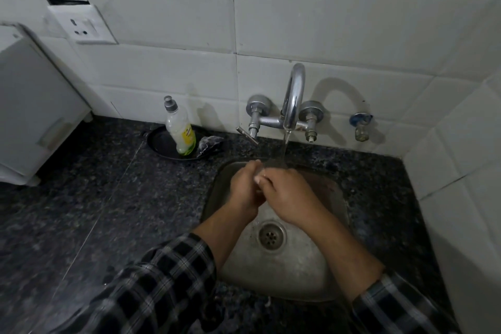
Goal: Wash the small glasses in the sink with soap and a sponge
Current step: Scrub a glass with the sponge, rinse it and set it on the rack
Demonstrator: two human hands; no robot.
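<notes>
White glazed wall tiles [352, 22], smooth with thin grout lines, fill the upper half of the frame. Below them a black speckled stone counter [108, 198], polished, runs across the lower half. A plain white boxy appliance [35, 106] stands on it at the left edge.

Right of centre, a rounded steel sink [311, 266] is set into the stone. Its metal is dull and water-stained, with a ringed round drain [272, 236] at the bottom.

My forearms reach in from the lower edge in black-and-white checked sleeves [162, 287]. My left hand [244, 187] and right hand [287, 195] meet over the back of the basin, fingers curled in toward each other and touching. At their tips is a dim, see-through shape that may be a small glass [273, 164]. It is too blurred to be sure of, and I cannot tell which hand, if either, grips it.

A curved chrome tap [292, 97] with two knobs comes out of the wall above centre. A thin stream of water [286, 146] falls from it onto my fingertips.

Left of the tap, a shallow round black dish [160, 141] sits on the counter. A clear plastic soap bottle [180, 130] with a grey cap and yellow-green label stands in it. A dark, crumpled, foamy sponge [210, 145] rests on the dish's right edge.

A white square socket [82, 25] is in the upper left. A small blue-ringed valve [362, 127] sits right of the tap.
</notes>
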